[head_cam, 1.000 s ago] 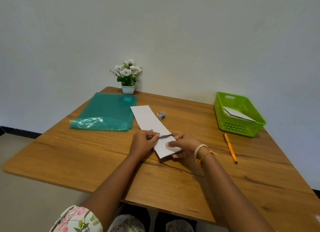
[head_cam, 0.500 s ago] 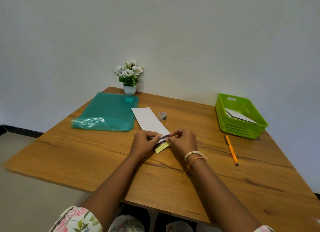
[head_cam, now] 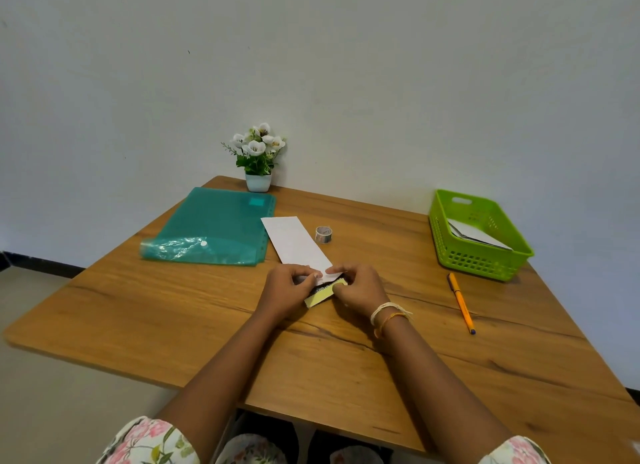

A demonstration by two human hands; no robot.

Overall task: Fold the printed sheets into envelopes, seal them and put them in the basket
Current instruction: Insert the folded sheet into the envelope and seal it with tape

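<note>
Fold step: left hand [head_cam: 284, 288] & right hand [head_cam: 358, 289] both pinch sheet [head_cam: 298, 244] near end, mid-tabletop. Next: prob crease flat, then tape [head_cam: 324, 234].

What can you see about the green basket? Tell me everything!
The green basket is bright lime, looks like plastic, and is rectangular with sloping walls. Small holes run in rows along its sides, and a slot handle is cut in the far end. It stands upright near the right far corner of the wooden table. Folded white paper lies inside it. An orange pen lies nearby, not touching. No hand touches it.
</note>
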